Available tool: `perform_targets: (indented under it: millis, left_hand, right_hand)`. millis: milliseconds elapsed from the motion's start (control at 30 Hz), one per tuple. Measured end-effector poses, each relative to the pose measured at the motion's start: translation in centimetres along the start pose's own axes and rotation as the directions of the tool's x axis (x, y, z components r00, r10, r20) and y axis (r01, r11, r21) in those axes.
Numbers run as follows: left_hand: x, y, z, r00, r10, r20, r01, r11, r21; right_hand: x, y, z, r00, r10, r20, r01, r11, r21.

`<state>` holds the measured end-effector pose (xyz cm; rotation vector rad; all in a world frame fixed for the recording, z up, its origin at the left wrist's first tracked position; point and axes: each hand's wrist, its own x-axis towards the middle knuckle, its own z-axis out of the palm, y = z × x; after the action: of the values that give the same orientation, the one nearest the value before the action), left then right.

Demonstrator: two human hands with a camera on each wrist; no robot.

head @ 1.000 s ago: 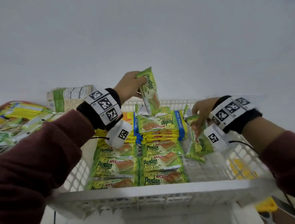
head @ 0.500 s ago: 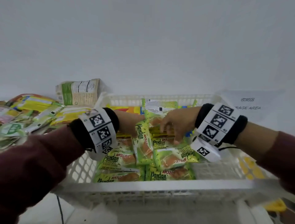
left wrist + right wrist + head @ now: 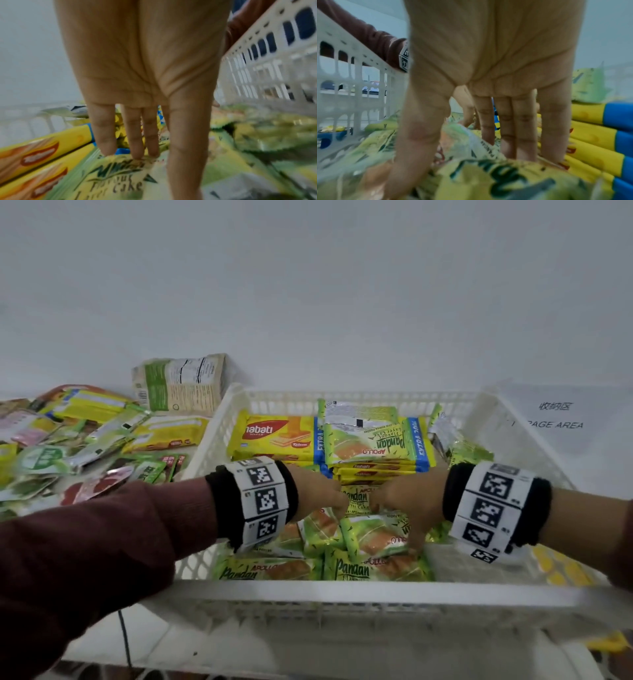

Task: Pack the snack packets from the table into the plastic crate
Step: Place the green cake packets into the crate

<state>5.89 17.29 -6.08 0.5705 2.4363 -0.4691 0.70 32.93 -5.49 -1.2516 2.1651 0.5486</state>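
Note:
A white plastic crate [image 3: 342, 590] holds rows of green Pandan cake packets [image 3: 352, 568] at the front and yellow Nabati wafer packs [image 3: 274, 436] at the back. Both hands are down inside it, close together. My left hand [image 3: 322, 494] pinches the end of a green Pandan packet [image 3: 356, 498]. In the left wrist view that packet [image 3: 111, 180] lies between the straight fingers [image 3: 133, 142] and the thumb. My right hand [image 3: 397, 508] presses straight fingers and thumb onto a flat Pandan packet [image 3: 376, 537], seen blurred as the green packet [image 3: 479, 175] in the right wrist view.
Many loose snack packets [image 3: 85, 446] lie heaped on the table left of the crate. An upright beige bag [image 3: 181, 385] stands behind them. A paper sign [image 3: 555, 416] hangs on the wall at the right. The crate's right part [image 3: 479, 563] has bare floor.
My left hand has come down from above the crate with its packet into the rows. My right hand laid its packet flat and moved left, so both hands now meet mid-crate.

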Motion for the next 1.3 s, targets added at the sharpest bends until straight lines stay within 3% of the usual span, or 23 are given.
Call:
perform_targets:
  millis: [133, 400, 567, 633, 700, 767, 900, 967, 1067, 1200, 1300]
  left_hand:
    - [0.5, 0.4, 0.5, 0.993, -0.037, -0.109, 0.049, 0.993, 0.111]
    - [-0.8, -1.5, -0.4, 0.943, -0.327, -0.058, 0.329, 0.944, 0.032]
    - [-1.5, -1.9, -1.1, 0.896, -0.438, -0.067, 0.437, 0.899, -0.040]
    - [-1.6, -1.4, -1.2, 0.895, -0.435, -0.098, 0.435, 0.900, -0.019]
    - [-1.4, -0.9, -1.1, 0.926, -0.364, -0.100, 0.364, 0.931, -0.023]
    - [-0.9, -0.7, -0.6, 0.964, -0.264, -0.019, 0.262, 0.963, -0.069]
    - [-0.4, -0.6, 0.8, 0.966, -0.236, 0.109, 0.241, 0.970, -0.035]
    - [-0.2, -0.4, 1.2, 0.961, -0.255, 0.110, 0.254, 0.967, 0.016]
    - [-0.2, -0.2, 1.1, 0.960, -0.263, 0.094, 0.257, 0.964, 0.064]
    - [-0.1, -0.7, 1.0, 0.963, -0.242, 0.116, 0.234, 0.969, 0.081]
    - [-0.4, -1.5, 0.6, 0.970, -0.219, 0.108, 0.217, 0.976, 0.032]
  right_hand:
    - [0.5, -0.3, 0.3, 0.999, 0.001, -0.037, -0.003, 0.997, -0.073]
    - [0.3, 0.7, -0.6, 0.952, 0.097, -0.291, -0.097, 0.995, 0.014]
    - [1.0, 0.0, -0.6, 0.932, 0.121, -0.341, -0.145, 0.988, -0.047]
    - [0.8, 0.3, -0.5, 0.931, 0.104, -0.350, -0.128, 0.991, -0.046]
    - [0.3, 0.7, -0.4, 0.927, 0.072, -0.367, -0.088, 0.996, -0.028]
    - [0.0, 0.9, -0.1, 0.940, 0.017, -0.342, -0.018, 1.000, 0.001]
    - [0.3, 0.3, 1.3, 0.992, -0.036, -0.123, 0.040, 0.999, 0.031]
    - [0.7, 0.1, 1.9, 0.995, -0.035, -0.092, 0.037, 0.999, 0.016]
    - [0.8, 0.2, 1.7, 0.986, -0.033, -0.164, 0.034, 0.999, -0.001]
    - [1.4, -0.2, 0.5, 0.920, -0.026, -0.390, -0.023, 0.992, -0.121]
    - [2.9, -1.4, 0.0, 0.908, -0.122, -0.401, 0.030, 0.973, -0.227]
